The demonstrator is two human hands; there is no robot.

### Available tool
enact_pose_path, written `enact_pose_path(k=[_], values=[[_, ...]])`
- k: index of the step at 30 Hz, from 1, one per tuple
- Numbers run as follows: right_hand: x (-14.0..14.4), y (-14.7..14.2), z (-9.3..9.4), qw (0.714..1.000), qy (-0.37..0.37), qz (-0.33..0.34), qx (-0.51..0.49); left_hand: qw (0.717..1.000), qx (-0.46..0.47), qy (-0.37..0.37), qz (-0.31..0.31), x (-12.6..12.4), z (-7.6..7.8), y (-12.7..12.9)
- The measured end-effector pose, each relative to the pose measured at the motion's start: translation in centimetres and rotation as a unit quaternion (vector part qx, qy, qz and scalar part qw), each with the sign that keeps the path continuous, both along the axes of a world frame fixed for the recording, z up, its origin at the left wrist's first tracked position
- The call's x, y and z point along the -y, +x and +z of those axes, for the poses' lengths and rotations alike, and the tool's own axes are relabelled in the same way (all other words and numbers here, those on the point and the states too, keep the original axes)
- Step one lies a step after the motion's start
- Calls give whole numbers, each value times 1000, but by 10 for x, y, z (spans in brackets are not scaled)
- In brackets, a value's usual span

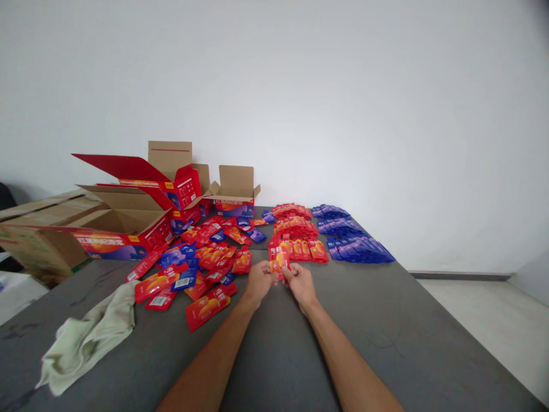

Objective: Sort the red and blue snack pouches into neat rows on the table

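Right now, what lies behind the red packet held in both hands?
Behind the red packet, pinched by the left hand and right hand, run red sachet rows, with blue sachet rows beside them. The packet hides the nearest row's left end.

A loose heap of packets point(201, 257) lies on the surface point(407, 320), left of centre. Right of it sit sorted rows of packets point(326, 232). Open boxes point(128, 223) stand behind the heap, at the left. A cloth point(90, 335) lies in front of the heap, near the left edge.
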State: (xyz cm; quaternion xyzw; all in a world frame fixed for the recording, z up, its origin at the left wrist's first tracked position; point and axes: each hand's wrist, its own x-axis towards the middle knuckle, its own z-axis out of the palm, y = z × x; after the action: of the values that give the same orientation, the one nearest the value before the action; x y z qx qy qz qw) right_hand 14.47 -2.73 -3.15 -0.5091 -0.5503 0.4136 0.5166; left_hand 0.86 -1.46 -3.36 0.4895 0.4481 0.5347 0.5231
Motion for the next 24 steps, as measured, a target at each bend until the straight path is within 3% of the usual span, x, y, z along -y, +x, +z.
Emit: enact_pose_path(k=[5, 10, 16, 24], values=[[4, -6, 0, 989, 92, -56, 100, 999, 28, -15, 23, -2, 3, -2], [8, -14, -5, 941, 187, -96, 265, 997, 64, -31, 24, -3, 4, -6], [15, -21, 0, 895, 155, -147, 392, 999, 13, 17, 26, 0, 3, -2], [14, -16, 0, 875, 181, -170, 416, 997, -39, 66, 8, -2, 1, 6]])
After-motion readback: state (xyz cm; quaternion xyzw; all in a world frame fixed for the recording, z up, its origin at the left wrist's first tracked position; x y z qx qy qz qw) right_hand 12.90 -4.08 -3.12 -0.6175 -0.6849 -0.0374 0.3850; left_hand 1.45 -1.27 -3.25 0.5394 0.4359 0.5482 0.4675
